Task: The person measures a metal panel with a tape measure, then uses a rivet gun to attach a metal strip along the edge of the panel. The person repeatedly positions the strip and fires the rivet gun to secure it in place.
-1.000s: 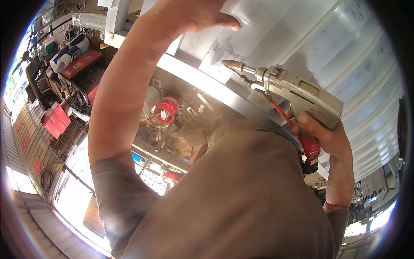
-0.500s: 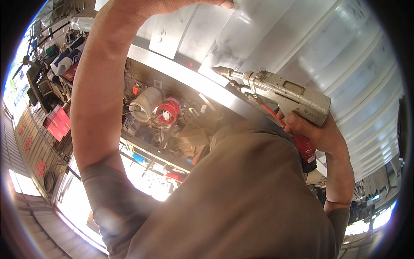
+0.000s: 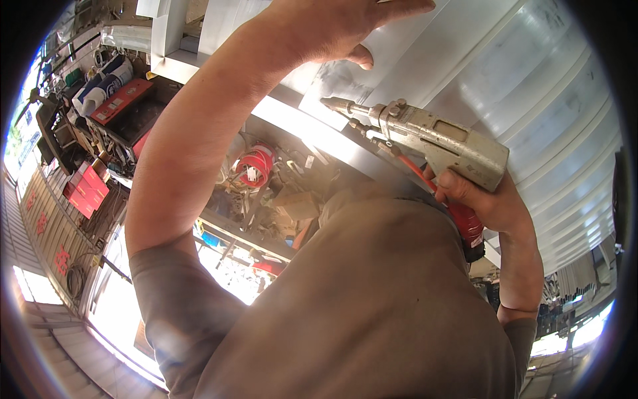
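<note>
My right hand (image 3: pixel 472 199) is wrapped round the grip of a metal handheld welding gun (image 3: pixel 458 143). A narrow nozzle (image 3: pixel 339 105) at its front points left, just over the near edge of a ribbed, silvery metal sheet (image 3: pixel 478 80). From below the nozzle an orange-red hose (image 3: pixel 417 171) runs back toward the grip. My left hand (image 3: pixel 362 30) reaches across the sheet at the top, thumb and a finger spread apart, nothing visible in it. Its other fingers are cut off by the picture's edge. A dark smudge (image 3: pixel 345 78) marks the sheet between that hand and the nozzle.
Below the sheet's bright edge strip (image 3: pixel 319 133) lie a red bucket (image 3: pixel 256 166), scraps and a cardboard box (image 3: pixel 296 206). To the left stand an open black toolbox with a red rim (image 3: pixel 123 100) and a red box (image 3: pixel 86 191). My left forearm hides part of this clutter.
My left hand and forearm have swung right and lower into view, bringing the thumb into sight. A red light spot on the metal edge no longer shows. The gun has barely moved.
</note>
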